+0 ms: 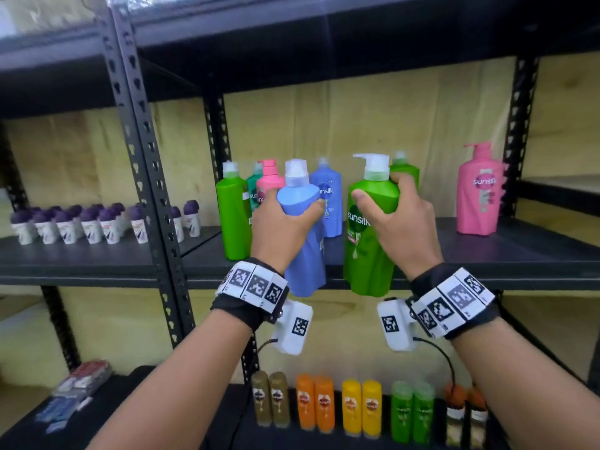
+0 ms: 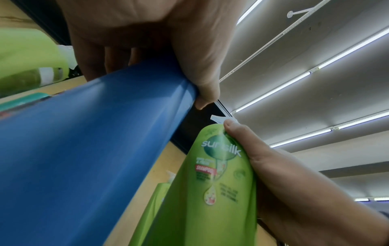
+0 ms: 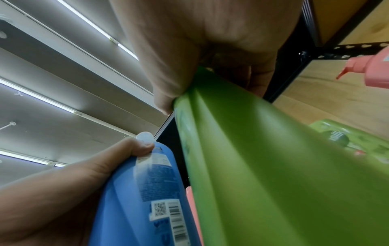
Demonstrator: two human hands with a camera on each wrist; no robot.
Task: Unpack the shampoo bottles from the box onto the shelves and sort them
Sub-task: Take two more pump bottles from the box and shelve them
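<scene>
My left hand (image 1: pixel 285 219) grips a blue shampoo bottle (image 1: pixel 305 254) round its shoulder, held upright in front of the middle shelf (image 1: pixel 519 254). My right hand (image 1: pixel 399 216) grips a green Sunsilk pump bottle (image 1: pixel 367 251) the same way, just right of the blue one. Both bottle bases hang over the shelf's front edge. In the left wrist view the blue bottle (image 2: pixel 84 149) fills the left, the green bottle (image 2: pixel 210 191) sits beyond it. In the right wrist view the green bottle (image 3: pixel 263 166) is under my palm, the blue bottle (image 3: pixel 147 191) at lower left.
Behind my hands stand a green bottle (image 1: pixel 232 216), a pink pump bottle (image 1: pixel 269 183), a blue bottle (image 1: pixel 328 203) and another green bottle (image 1: pixel 404 170). A large pink pump bottle (image 1: pixel 479 193) stands at right. Several small purple-capped bottles (image 1: pixel 81 222) fill the left bay. Smaller bottles (image 1: pixel 324 407) line the lower shelf.
</scene>
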